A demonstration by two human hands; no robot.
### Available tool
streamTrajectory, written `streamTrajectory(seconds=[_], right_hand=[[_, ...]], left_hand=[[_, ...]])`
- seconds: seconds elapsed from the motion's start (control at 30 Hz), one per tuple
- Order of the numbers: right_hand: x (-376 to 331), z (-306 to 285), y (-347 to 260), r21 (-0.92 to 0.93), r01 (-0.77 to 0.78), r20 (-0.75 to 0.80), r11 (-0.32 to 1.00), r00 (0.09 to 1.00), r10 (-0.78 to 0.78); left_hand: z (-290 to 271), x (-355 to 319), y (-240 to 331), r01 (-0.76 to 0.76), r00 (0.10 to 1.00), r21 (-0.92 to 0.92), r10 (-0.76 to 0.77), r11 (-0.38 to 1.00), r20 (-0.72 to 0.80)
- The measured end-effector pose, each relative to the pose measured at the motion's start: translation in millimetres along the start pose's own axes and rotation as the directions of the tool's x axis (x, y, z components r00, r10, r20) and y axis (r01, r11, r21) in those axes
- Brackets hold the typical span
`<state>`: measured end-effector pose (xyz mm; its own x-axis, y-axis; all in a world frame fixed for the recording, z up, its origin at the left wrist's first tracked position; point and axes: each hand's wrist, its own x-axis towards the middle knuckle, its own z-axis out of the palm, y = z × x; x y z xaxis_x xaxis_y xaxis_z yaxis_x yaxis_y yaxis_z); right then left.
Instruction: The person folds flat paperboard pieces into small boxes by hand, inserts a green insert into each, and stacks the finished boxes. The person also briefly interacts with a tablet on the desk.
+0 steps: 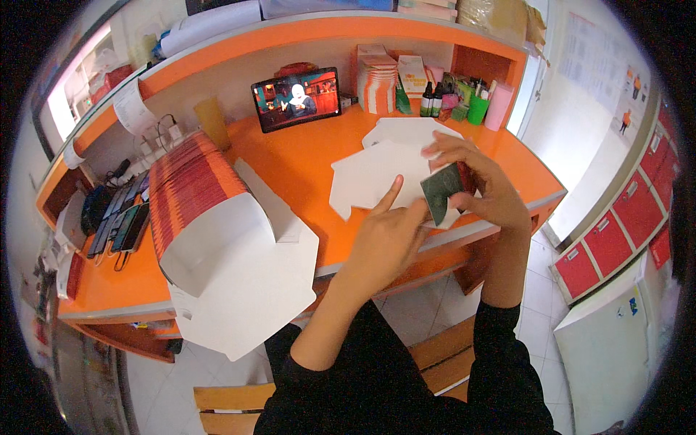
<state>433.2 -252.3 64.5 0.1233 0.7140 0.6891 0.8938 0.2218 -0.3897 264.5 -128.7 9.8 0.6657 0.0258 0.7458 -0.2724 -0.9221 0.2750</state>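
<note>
My right hand (484, 177) grips a small dark green block-like piece (437, 194), flat-faced with a dark reddish side, its thumb across the front. From the left, my left hand (384, 243) meets the edge of that piece with its thumb side. The left index finger points forward, while the other fingers curl under and are partly hidden. Beneath both hands lies a flat white cardboard blank (377, 170) with cut corners. To the left stands a partly folded carton (217, 254), white inside and red-orange patterned outside, with a wide white flap hanging over the desk edge.
The orange desk (290, 174) carries a lit tablet (297, 99), a stack of folded orange-white cartons (377, 80), small dark bottles (431, 99) and a green cup (478, 109). Several phones with cables (119, 217) lie at the left. Red lockers (616, 225) and a white cabinet (605, 348) stand at right.
</note>
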Motion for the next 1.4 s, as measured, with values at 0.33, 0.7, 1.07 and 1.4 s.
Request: streamTrajectory(seconds=[0.33,0.7,1.07,1.4], right_hand=[[-15,1,11,0.384,0.251,-0.103,0.889,0.968,-0.228],[-18,22,-18,-0.497,-0.011,-0.133,0.868,0.989,-0.064],[-28,36,-8,-0.346,0.206,-0.330,0.915,0.887,-0.324],[-31,47,-45,-0.422,0.394,-0.073,0.817,0.883,-0.463]], left_hand=[[3,15,-14,0.389,0.919,-0.298,-0.390,0.872,0.059],[5,12,-19,0.349,0.936,-0.304,-0.347,0.886,0.064],[-5,18,-10,0.291,0.955,-0.323,-0.253,0.901,0.155],[-38,18,16,0.174,0.800,-0.889,-0.588,0.423,-0.123]])
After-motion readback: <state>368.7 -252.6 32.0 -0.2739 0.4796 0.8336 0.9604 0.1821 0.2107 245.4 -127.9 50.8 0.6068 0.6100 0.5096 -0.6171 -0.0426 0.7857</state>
